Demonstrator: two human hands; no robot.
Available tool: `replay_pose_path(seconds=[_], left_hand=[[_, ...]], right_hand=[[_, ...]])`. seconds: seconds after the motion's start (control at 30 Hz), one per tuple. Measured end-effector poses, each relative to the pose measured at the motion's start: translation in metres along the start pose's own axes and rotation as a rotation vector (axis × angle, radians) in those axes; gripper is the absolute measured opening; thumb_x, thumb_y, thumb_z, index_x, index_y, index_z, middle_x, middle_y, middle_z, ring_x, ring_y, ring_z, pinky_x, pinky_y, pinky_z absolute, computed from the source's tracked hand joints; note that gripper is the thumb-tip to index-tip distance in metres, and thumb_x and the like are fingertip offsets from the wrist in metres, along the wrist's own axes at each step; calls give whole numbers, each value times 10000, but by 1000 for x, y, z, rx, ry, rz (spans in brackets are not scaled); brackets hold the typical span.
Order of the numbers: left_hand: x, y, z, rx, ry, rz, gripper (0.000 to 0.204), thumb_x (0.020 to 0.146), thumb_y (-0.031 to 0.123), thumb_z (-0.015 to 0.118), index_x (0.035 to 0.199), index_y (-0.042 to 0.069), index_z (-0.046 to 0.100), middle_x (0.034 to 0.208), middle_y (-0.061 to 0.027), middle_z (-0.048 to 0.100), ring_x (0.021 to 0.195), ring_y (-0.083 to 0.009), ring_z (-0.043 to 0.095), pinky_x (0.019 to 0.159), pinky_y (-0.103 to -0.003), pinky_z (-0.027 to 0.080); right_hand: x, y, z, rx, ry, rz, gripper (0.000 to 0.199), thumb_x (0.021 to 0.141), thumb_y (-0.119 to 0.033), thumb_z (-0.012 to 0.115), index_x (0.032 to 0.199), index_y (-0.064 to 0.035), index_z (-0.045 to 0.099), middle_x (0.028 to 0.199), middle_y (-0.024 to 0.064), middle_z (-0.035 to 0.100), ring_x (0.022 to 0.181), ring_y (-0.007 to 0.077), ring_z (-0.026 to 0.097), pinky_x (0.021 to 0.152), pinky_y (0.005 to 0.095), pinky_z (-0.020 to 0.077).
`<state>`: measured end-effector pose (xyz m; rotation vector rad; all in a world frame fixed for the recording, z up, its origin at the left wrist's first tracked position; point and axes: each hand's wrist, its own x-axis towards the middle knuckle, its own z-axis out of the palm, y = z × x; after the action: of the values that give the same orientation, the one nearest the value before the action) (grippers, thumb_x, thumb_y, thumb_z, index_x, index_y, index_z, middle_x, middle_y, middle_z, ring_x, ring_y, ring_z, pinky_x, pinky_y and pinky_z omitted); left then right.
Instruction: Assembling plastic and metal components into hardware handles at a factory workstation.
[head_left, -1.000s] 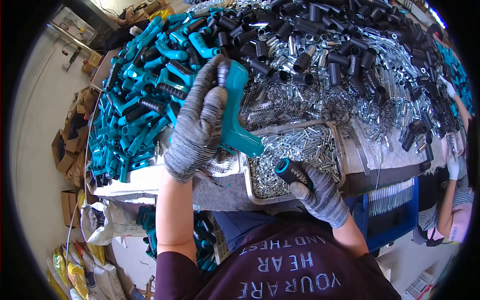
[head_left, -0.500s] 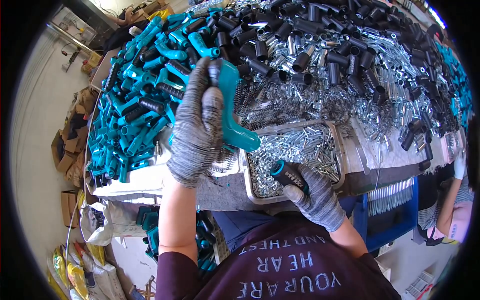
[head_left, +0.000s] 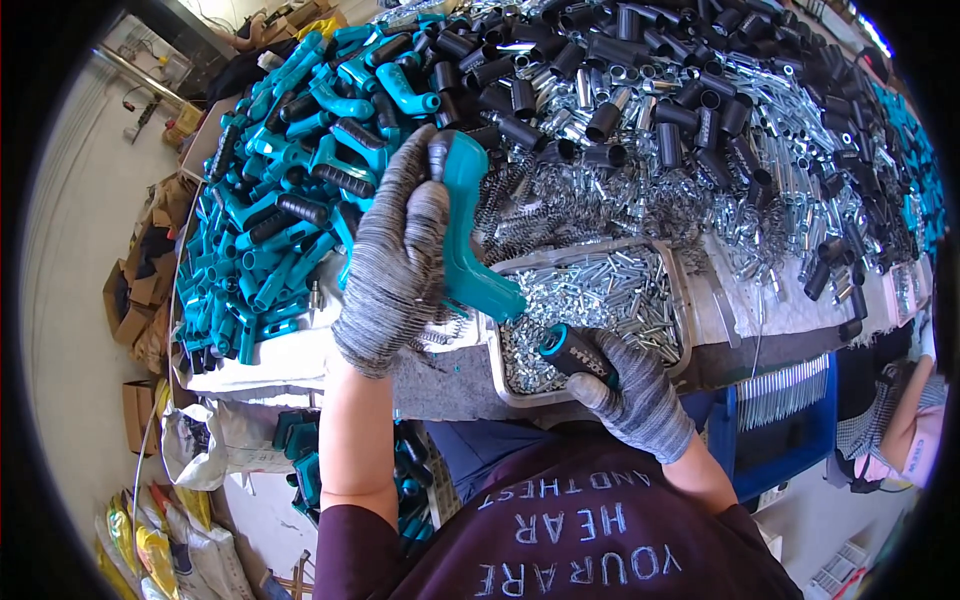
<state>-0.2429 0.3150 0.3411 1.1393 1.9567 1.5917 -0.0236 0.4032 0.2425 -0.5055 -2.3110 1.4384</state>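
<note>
My left hand (head_left: 388,285), in a grey knit glove, grips a teal curved plastic handle (head_left: 463,225) with a dark part at its upper end. The lower end of the handle slants over a clear tray (head_left: 684,318) holding small silver metal parts (head_left: 600,285). In its matching glove, my right hand (head_left: 645,400) is closed round a black cylindrical grip (head_left: 577,355) with a teal ring at its end. That grip is over the tray's near edge, below the handle and apart from it.
Teal handles (head_left: 280,230) are heaped on the left. Black sleeves (head_left: 665,145) lie behind, with springs (head_left: 530,210) and metal rods (head_left: 785,170) nearer. A blue bin (head_left: 790,440) hangs below the table at right. Another person's arm (head_left: 905,410) shows at the right edge.
My left hand has lowered the teal handle slightly, and its lower end sits a little closer to the black grip. My right hand has barely moved. The other person's arm has shifted.
</note>
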Motion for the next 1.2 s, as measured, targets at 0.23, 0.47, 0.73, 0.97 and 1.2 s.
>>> replay_pose_path(seconds=[0.23, 0.47, 0.73, 0.97, 1.2], left_hand=[[1, 0, 3, 12, -38, 8, 489, 1014, 296, 454, 1419, 30, 385, 1262, -87, 567, 960, -139, 583, 801, -273, 517], [3, -4, -12, -193, -25, -48, 482, 1013, 275, 452, 1433, 53, 370, 1223, -108, 570, 862, -133, 606, 702, -275, 549], [0, -6, 2, 151, -34, 124, 473, 1015, 231, 436, 1405, -30, 373, 1295, -218, 547, 1192, -281, 542, 1008, -352, 416], [-15, -8, 39, 537, 165, 252, 569, 927, 233, 597, 1384, -35, 387, 1128, -254, 628, 963, -364, 668, 807, -383, 534], [-12, -14, 41, 498, 134, 143, 615, 869, 248, 687, 1366, -1, 424, 1119, -186, 641, 1005, -273, 647, 865, -354, 508]], right_hand=[[4, -9, -5, -35, -67, -2, 500, 885, -437, 632, 1180, -35, 602, 925, 184, 684, 842, 346, 679, 717, 402, 530], [2, 0, -6, 31, -28, -43, 454, 895, -387, 635, 1167, -24, 601, 948, 139, 680, 853, 286, 675, 773, 377, 521], [4, -1, 5, -14, -35, -1, 528, 880, -487, 614, 1154, -35, 616, 891, 184, 682, 819, 350, 680, 707, 397, 535], [9, -1, 12, -94, 90, -5, 522, 876, -481, 622, 1126, -23, 617, 883, 187, 681, 797, 359, 675, 697, 418, 533], [11, -4, 12, -14, 27, 54, 543, 889, -493, 603, 1106, 5, 607, 820, 174, 668, 752, 324, 671, 709, 401, 525]])
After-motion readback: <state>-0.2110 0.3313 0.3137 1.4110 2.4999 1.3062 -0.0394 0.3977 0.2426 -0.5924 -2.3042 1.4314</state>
